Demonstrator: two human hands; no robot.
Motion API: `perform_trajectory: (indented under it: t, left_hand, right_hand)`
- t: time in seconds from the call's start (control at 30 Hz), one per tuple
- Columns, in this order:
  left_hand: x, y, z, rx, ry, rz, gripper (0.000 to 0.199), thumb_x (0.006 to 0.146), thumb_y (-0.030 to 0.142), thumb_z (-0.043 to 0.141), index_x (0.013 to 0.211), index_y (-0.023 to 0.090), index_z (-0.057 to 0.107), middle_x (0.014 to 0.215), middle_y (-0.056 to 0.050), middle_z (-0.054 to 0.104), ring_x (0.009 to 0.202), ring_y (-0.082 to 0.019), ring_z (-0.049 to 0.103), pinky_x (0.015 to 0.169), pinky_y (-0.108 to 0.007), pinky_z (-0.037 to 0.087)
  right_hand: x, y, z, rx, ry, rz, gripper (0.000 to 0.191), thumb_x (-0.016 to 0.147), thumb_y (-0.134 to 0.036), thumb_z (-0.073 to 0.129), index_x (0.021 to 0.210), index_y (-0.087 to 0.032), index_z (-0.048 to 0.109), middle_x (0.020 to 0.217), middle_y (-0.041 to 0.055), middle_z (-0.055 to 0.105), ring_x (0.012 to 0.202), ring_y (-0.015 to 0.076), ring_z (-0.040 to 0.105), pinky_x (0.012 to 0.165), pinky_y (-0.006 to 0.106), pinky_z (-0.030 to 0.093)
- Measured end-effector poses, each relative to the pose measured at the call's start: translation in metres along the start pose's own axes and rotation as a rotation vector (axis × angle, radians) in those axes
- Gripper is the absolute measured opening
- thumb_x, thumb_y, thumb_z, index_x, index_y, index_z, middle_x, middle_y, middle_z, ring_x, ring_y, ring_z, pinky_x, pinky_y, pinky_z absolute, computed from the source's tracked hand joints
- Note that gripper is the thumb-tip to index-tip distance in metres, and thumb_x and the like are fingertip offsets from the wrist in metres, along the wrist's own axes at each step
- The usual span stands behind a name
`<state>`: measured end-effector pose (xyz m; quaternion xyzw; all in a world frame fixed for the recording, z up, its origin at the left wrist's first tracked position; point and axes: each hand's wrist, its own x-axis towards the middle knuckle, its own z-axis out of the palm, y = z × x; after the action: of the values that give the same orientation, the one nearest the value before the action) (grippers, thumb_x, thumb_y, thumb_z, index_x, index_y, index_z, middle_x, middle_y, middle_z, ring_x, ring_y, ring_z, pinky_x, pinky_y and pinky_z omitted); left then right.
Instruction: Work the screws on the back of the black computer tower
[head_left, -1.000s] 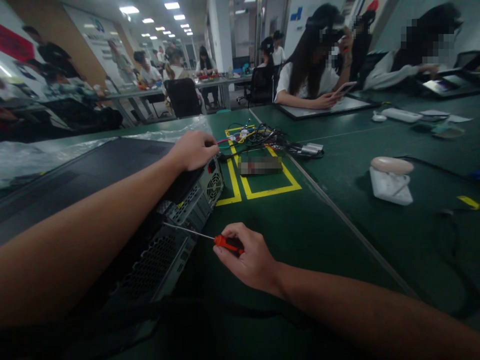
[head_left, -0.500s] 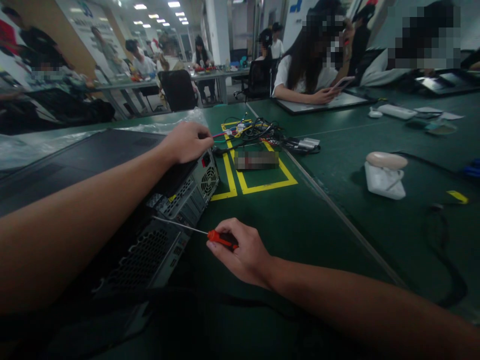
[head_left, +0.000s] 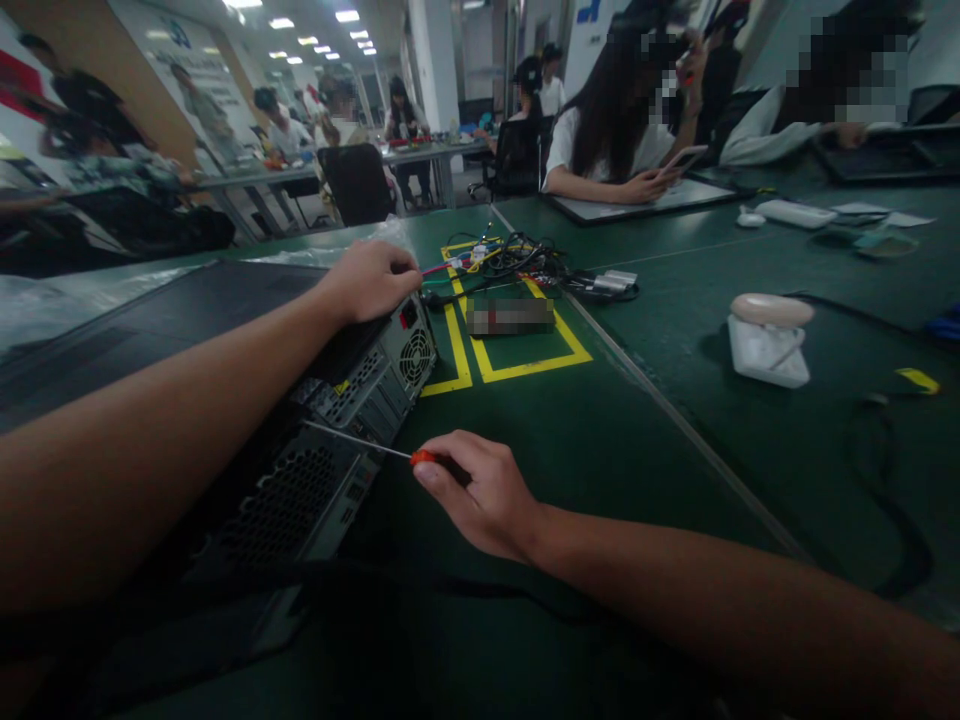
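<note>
Right hand [head_left: 484, 490] closed round screwdriver [head_left: 424, 457], below frame centre; tip at computer tower [head_left: 367, 400], frame left. Left hand [head_left: 373, 280] curled on tower edge, grip unclear. Slanted pressure could slip tip.

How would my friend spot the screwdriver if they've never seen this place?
Find the green table, then the dark computer case on the picture's left. Near its back is the person's right hand, holding the screwdriver. Unlike the tangled cables farther off, it is one straight, thin shaft with red showing on its handle.
</note>
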<state>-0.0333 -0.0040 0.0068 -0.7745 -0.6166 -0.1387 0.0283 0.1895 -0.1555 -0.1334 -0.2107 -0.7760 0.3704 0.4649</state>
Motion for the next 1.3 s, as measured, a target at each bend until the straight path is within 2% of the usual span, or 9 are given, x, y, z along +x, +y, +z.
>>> perform_trajectory:
  t: [0.07, 0.2, 0.33, 0.43, 0.53, 0.73, 1.0, 1.3]
  left_hand:
    - [0.000, 0.001, 0.000, -0.015, 0.003, -0.008, 0.047, 0.087, 0.041, 0.050, 0.105, 0.018, 0.086, 0.105, -0.014, 0.082, 0.099, -0.031, 0.071, 0.092, -0.043, 0.052]
    - [0.003, -0.002, 0.000, -0.038, -0.006, -0.023, 0.046, 0.083, 0.043, 0.051, 0.099, 0.018, 0.086, 0.101, -0.014, 0.082, 0.098, -0.032, 0.070, 0.091, -0.044, 0.053]
    - [0.006, -0.009, 0.001, -0.116, -0.056, -0.073, 0.046, 0.081, 0.046, 0.054, 0.100, 0.018, 0.085, 0.095, -0.011, 0.081, 0.093, -0.030, 0.070, 0.089, -0.042, 0.054]
    - [0.003, -0.011, 0.000, -0.159, -0.057, -0.040, 0.046, 0.080, 0.044, 0.056, 0.104, 0.017, 0.084, 0.101, -0.012, 0.081, 0.095, -0.030, 0.071, 0.093, -0.043, 0.054]
    - [-0.003, -0.008, -0.001, -0.120, -0.056, -0.002, 0.049, 0.080, 0.043, 0.057, 0.112, 0.018, 0.083, 0.112, -0.013, 0.081, 0.103, -0.033, 0.072, 0.097, -0.045, 0.054]
    - [-0.004, -0.002, -0.001, -0.088, -0.047, -0.038, 0.049, 0.080, 0.042, 0.056, 0.115, 0.021, 0.083, 0.117, -0.011, 0.081, 0.108, -0.033, 0.071, 0.099, -0.043, 0.053]
    - [-0.004, -0.001, -0.002, -0.116, -0.064, -0.027, 0.048, 0.080, 0.041, 0.055, 0.114, 0.020, 0.083, 0.114, -0.012, 0.081, 0.106, -0.032, 0.071, 0.102, -0.046, 0.052]
    - [-0.008, -0.001, -0.004, -0.102, -0.080, -0.031, 0.048, 0.083, 0.042, 0.056, 0.118, 0.021, 0.082, 0.119, -0.011, 0.080, 0.111, -0.033, 0.069, 0.101, -0.042, 0.051]
  right_hand:
    - [0.000, -0.001, 0.000, 0.025, 0.018, 0.013, 0.017, 0.105, -0.036, 0.066, 0.105, -0.019, 0.070, 0.090, 0.0027, 0.072, 0.075, 0.0147, 0.066, 0.072, 0.026, 0.054]
    - [-0.002, -0.002, 0.001, 0.004, 0.015, 0.043, 0.020, 0.095, -0.034, 0.075, 0.105, -0.022, 0.063, 0.091, 0.0014, 0.072, 0.073, 0.0149, 0.065, 0.072, 0.027, 0.056]
    - [-0.002, 0.000, 0.002, 0.002, 0.019, 0.051, 0.014, 0.097, -0.032, 0.072, 0.102, -0.023, 0.063, 0.090, 0.0011, 0.072, 0.073, 0.0148, 0.064, 0.073, 0.028, 0.057]
    - [-0.003, 0.003, 0.003, -0.002, 0.009, 0.036, 0.014, 0.099, -0.032, 0.073, 0.104, -0.023, 0.064, 0.091, 0.0013, 0.073, 0.073, 0.0143, 0.065, 0.073, 0.027, 0.058]
    - [-0.004, 0.004, 0.003, -0.018, 0.014, 0.018, 0.014, 0.100, -0.032, 0.072, 0.106, -0.022, 0.064, 0.092, 0.0017, 0.074, 0.072, 0.0139, 0.065, 0.072, 0.027, 0.058]
    - [-0.005, 0.002, 0.001, -0.025, 0.007, 0.049, 0.015, 0.099, -0.032, 0.073, 0.106, -0.022, 0.064, 0.091, 0.0016, 0.074, 0.072, 0.0138, 0.066, 0.070, 0.026, 0.057]
    - [-0.003, 0.002, 0.001, -0.036, -0.007, 0.062, 0.015, 0.099, -0.032, 0.072, 0.106, -0.022, 0.063, 0.091, 0.0015, 0.073, 0.072, 0.0143, 0.065, 0.068, 0.027, 0.055]
    - [-0.004, 0.003, 0.002, -0.013, -0.024, 0.065, 0.016, 0.101, -0.033, 0.072, 0.108, -0.023, 0.062, 0.093, 0.0017, 0.073, 0.074, 0.0149, 0.066, 0.071, 0.028, 0.057]
